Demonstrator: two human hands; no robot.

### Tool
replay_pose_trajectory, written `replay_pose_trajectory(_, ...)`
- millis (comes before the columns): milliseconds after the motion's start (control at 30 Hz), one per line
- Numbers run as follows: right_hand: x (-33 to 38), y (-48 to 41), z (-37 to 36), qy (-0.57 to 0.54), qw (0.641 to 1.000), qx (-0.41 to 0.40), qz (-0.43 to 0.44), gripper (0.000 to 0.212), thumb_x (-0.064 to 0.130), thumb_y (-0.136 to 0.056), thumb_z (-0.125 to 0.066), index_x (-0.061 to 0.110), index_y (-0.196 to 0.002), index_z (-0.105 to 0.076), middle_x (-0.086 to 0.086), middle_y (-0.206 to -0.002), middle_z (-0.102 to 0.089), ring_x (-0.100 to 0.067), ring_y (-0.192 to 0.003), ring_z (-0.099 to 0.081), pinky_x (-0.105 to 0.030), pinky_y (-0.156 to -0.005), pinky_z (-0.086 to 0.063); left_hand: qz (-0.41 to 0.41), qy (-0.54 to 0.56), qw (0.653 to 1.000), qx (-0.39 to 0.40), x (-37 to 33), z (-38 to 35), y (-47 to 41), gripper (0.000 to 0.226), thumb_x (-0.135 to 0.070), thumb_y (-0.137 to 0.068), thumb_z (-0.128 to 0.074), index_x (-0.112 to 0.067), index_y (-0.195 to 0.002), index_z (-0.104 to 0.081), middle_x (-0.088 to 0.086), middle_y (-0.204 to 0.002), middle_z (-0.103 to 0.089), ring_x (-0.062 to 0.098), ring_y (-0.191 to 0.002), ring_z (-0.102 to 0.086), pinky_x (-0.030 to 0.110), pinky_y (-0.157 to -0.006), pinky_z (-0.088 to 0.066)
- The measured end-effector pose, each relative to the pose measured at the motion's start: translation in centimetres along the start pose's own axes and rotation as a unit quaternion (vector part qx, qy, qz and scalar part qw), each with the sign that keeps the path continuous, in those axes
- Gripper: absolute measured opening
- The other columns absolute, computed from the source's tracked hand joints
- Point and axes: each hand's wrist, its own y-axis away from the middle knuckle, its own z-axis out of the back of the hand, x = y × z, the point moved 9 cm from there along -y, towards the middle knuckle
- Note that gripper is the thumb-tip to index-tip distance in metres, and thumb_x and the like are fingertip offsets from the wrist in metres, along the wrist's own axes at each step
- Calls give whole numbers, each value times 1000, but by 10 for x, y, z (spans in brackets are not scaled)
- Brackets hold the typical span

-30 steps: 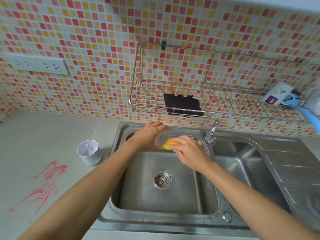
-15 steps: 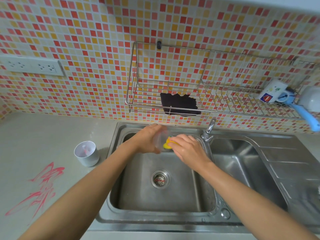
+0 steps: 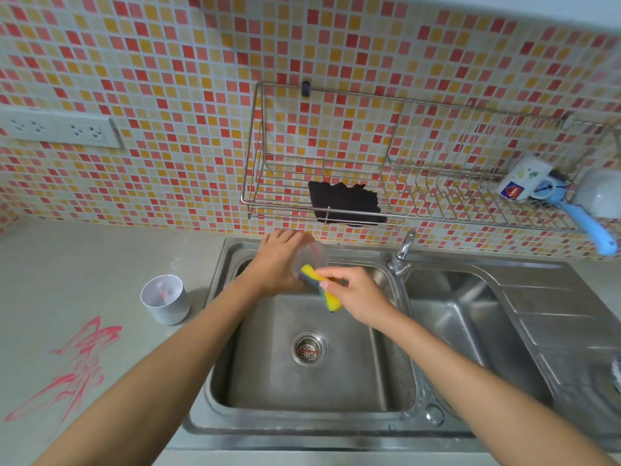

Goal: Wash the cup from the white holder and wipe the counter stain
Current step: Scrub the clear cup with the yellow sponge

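Over the left sink basin (image 3: 302, 381), my left hand (image 3: 277, 264) grips a clear plastic cup (image 3: 311, 255), tilted with its mouth facing right. My right hand (image 3: 356, 294) holds a yellow sponge (image 3: 324, 290) with a dark scrubbing side, one end pushed into the cup's mouth. The white holder (image 3: 164, 299) stands on the counter left of the sink. A red scribbled stain (image 3: 77, 364) marks the counter in front of the holder.
A tap (image 3: 403, 252) stands between the two basins. On the wall hangs a wire rack (image 3: 437, 183) with a black cloth (image 3: 346, 203), a mug (image 3: 524, 179) and a blue-handled scoop (image 3: 591, 210). Sockets (image 3: 57, 129) sit at upper left.
The sponge has slid partly out of the cup, so more of its yellow length shows below my right hand. My left hand keeps the cup over the basin.
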Motion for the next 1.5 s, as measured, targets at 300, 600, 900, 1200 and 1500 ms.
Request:
replay_pose_trajectory(300,43,5,12,410,862,-86,285,29,6,-68,-81,17,-94,-75,7,-102,-71,-25,-86,-57,-32,-70,-45,-46,-21,997,59,-15,-4,-1,79,-42,-64,-83,-27,-131,-45,-7,-129,-53,16,-114,-42,30,-98,-42)
replay_pose_trajectory(600,10,-1,-9,159,985,-1,58,25,9,-89,-62,21,-106,-75,11,-109,-70,-13,-93,-43,-19,-87,-35,-46,-59,994,80,-14,-13,5,80,-42,-67,-79,-30,-136,-41,-8,-134,-50,17,-121,-40,42,-101,-45)
replay_pose_trajectory(900,9,4,-2,176,981,-49,59,24,7,-85,-65,21,-101,-76,10,-104,-72,-19,-94,-50,-27,-89,-40,-56,-50,994,77,-21,-13,-3,77,-49,-70,-76,-30,-136,-41,-8,-133,-50,16,-120,-41,39,-104,-42)
replay_pose_trajectory(1200,19,10,13,319,930,-39,179,26,8,-80,-73,23,-101,-76,13,-108,-70,-19,-89,-47,-36,-79,-48,-43,-28,994,98,-23,-17,0,85,-37,-67,-83,-28,-139,-40,-7,-137,-47,16,-123,-39,35,-106,-40)
replay_pose_trajectory(1500,14,26,-3,242,951,-31,191,35,4,-80,-71,23,-109,-73,11,-115,-68,-20,-85,-51,-31,-76,-53,-25,3,995,101,-6,-15,1,85,-44,-65,-84,-29,-138,-41,-9,-137,-49,17,-123,-41,32,-105,-39)
